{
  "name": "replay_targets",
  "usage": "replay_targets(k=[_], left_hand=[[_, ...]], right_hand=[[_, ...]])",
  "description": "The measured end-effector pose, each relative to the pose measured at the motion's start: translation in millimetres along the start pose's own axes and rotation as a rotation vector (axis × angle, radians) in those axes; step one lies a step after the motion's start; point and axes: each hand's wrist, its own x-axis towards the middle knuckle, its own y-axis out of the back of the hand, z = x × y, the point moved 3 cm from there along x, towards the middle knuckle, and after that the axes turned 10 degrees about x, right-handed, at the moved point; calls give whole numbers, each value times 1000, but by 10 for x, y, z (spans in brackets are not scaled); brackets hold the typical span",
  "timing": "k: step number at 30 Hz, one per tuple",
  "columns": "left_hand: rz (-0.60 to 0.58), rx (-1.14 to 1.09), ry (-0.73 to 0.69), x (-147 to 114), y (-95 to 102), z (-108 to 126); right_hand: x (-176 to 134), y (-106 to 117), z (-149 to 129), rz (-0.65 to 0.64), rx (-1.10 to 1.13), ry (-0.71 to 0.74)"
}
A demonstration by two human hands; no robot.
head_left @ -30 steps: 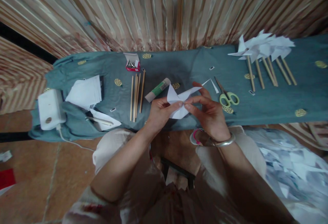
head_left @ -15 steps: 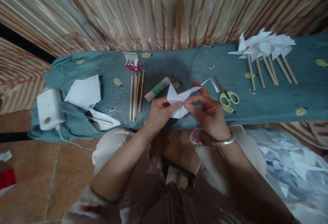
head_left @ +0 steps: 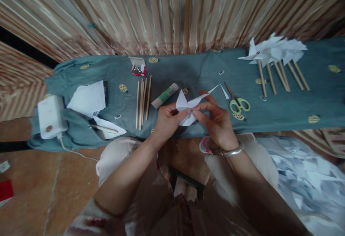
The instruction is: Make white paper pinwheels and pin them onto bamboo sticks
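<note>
A white paper pinwheel [head_left: 184, 101] is held up between both hands over the front edge of the cloth-covered table. My left hand [head_left: 167, 120] pinches it from the left, thumb across its middle. My right hand [head_left: 217, 121] closes in from the right, thumb and forefinger pinched at the pinwheel's centre; a small metal-looking bit shows there, too small to make out fully. Just behind my left hand lies a glue stick [head_left: 165, 95] with a green label. Scissors [head_left: 238, 103] with green handles rest right of my right hand, near thin paper offcuts [head_left: 224, 91].
Several wooden sticks [head_left: 141, 103] lie left of the glue stick, below a red box of metal pins [head_left: 138, 69]. Further left are stacked paper sheets [head_left: 88, 97] and a white corded device [head_left: 51, 116]. Finished pinwheels on sticks [head_left: 275, 51] lie at the back right. A bag of paper pieces [head_left: 309, 178] is at lower right.
Both hands stay pinched on the pinwheel at nearly the same spot. Its blades have tilted slightly, and the whole view has shifted a little.
</note>
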Motion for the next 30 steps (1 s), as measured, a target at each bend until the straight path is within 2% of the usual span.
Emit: replay_targets(k=[5, 12, 20, 26, 30], left_hand=[[-42, -13, 3, 5, -21, 17], [-35, 17, 20, 19, -4, 0], [-63, -37, 64, 7, -10, 15], [-98, -40, 106, -11, -16, -4], [-108, -36, 116, -16, -14, -13]], right_hand=[[-2, -3, 52, 27, 41, -20], [-3, -25, 92, 56, 100, -49], [12, 40, 187, 218, 106, -81], [34, 32, 134, 47, 344, -210], [29, 10, 49, 41, 436, -292]])
